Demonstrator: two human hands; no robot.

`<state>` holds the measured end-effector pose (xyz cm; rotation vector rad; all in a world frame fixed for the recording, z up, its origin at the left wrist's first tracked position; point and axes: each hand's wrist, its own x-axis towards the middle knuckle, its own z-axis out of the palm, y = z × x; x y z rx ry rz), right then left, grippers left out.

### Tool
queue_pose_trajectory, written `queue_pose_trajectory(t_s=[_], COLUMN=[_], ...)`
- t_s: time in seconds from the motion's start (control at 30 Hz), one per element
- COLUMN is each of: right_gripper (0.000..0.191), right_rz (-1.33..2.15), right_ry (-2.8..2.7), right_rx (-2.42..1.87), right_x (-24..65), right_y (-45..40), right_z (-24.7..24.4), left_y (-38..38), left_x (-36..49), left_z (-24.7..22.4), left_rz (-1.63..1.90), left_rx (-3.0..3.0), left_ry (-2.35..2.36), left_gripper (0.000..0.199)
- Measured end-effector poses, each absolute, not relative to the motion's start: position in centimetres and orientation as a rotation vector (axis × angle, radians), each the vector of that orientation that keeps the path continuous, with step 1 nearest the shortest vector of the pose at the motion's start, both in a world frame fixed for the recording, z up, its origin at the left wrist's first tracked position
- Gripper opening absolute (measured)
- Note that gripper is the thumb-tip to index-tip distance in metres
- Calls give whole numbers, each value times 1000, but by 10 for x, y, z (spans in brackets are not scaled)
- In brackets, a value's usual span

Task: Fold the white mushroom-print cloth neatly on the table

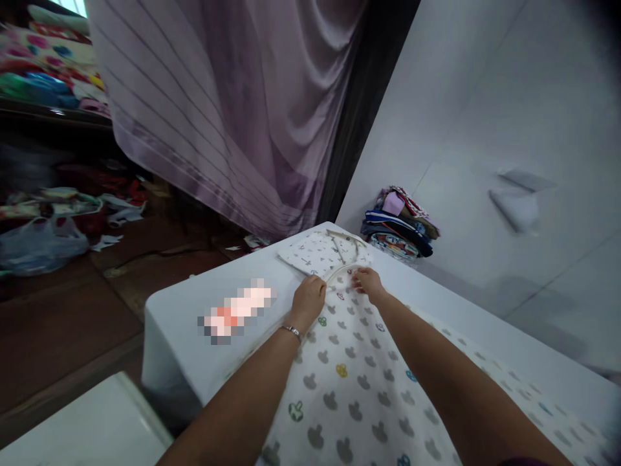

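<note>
A white cloth [349, 382] printed with grey and coloured mushrooms stretches from the table toward me, with a plain bound edge at its far end. My left hand [309, 301], a bracelet on its wrist, is closed on that cloth near the far edge. Across from it, my right hand [369, 285] has its bent fingers on the same cloth, gripping it close to the edge. Just beyond both hands a small white garment [310, 254] with a tiny print and beige trim lies flat. Left of my left hand is a blurred-out pinkish item [235, 312].
The white-covered table [179, 323] meets a pale wall at the right. Folded clothes [398, 223] are stacked at its far right corner. A mauve curtain [233, 116] hangs behind. At left are a plastic bag [46, 246] on the floor and a white surface [92, 427].
</note>
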<state>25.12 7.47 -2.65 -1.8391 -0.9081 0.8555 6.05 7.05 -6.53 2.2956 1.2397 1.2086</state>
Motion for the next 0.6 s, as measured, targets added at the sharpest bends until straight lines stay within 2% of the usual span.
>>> queue_pose_trajectory(t_s=[0.23, 0.6], right_gripper=[57, 46], right_rz=[644, 492], right_ry=[-1125, -1568], right_rx=[-1906, -2014], right_x=[268, 279], right_y=[89, 108], right_z=[-29, -3], left_y=[70, 70], left_x=[60, 62], left_z=[-66, -68], left_rz=[1216, 1223], left_rx=[2275, 2263], left_ry=[1220, 1194], left_gripper=[16, 16])
